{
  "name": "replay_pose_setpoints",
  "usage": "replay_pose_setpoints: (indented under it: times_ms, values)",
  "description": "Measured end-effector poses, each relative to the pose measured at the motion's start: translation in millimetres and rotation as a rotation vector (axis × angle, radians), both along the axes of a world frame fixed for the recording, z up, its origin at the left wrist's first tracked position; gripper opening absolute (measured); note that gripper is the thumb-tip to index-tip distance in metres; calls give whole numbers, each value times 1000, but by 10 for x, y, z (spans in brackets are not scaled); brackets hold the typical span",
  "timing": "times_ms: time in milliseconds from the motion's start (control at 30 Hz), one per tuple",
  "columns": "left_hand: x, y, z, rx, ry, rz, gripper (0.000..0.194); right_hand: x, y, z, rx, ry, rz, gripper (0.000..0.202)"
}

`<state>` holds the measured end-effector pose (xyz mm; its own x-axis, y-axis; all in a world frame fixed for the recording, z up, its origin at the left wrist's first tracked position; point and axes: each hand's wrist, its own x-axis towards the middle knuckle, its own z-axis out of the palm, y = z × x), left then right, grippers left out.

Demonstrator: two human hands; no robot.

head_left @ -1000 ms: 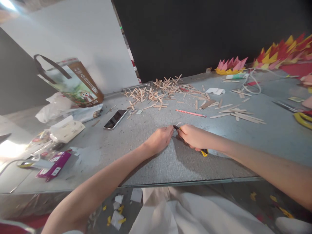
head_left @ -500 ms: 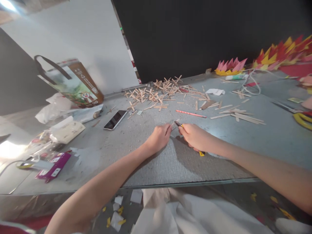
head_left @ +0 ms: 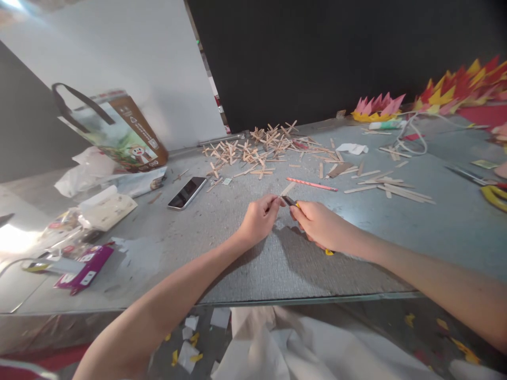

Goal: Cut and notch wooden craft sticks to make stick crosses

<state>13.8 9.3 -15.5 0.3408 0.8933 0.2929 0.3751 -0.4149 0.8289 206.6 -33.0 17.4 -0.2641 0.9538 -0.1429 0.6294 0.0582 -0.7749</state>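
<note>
Near the middle of the grey table [head_left: 222, 248], my left hand [head_left: 260, 217] pinches a flat wooden stick [head_left: 289, 188] whose far end points away from me. My right hand [head_left: 317, 224] is wrapped round a black and yellow cutter [head_left: 291, 202]. The cutter's tip meets the stick beside my left fingertips. A yellow end of the cutter shows below my right palm. Just beyond both hands lies a pink patterned pencil [head_left: 311, 184].
Behind are a heap of crossed sticks [head_left: 253, 148] and loose sticks [head_left: 400, 191]. A phone [head_left: 187, 193], a bag [head_left: 130, 134] and a purple packet [head_left: 89, 270] lie left. Yellow-handled scissors [head_left: 493, 196] and paper flames [head_left: 455, 92] are at right.
The stick has turned and now shows more of its flat face beyond my fingers. My left hand has shifted slightly, and the cutter tip is now closer to its fingertips.
</note>
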Motion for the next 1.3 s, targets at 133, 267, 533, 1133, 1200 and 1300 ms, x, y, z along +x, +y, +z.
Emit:
replay_pose_setpoints:
  times_ms: [133, 267, 533, 1133, 1200, 1300]
  values:
    - [-9, -8, 16, 16, 12, 2, 37, 39, 27, -108, -39, 121, 8, 39]
    - [-23, -27, 49, 84, 55, 6, 34, 58, 38, -148, -142, 237, 19, 42]
    - [-24, -63, 67, 208, 141, 9, 29, -15, -19, -4, -261, 379, -14, 38]
    - [-7, -73, 44, 117, 43, 10, 33, 37, 46, 107, -616, 848, 160, 28]
    - [6, -79, 47, 116, 20, 12, 33, 26, 39, 100, -584, 847, 172, 29]
    - [14, -80, 53, 95, -27, 2, 33, 28, 29, 92, -534, 801, 183, 31]
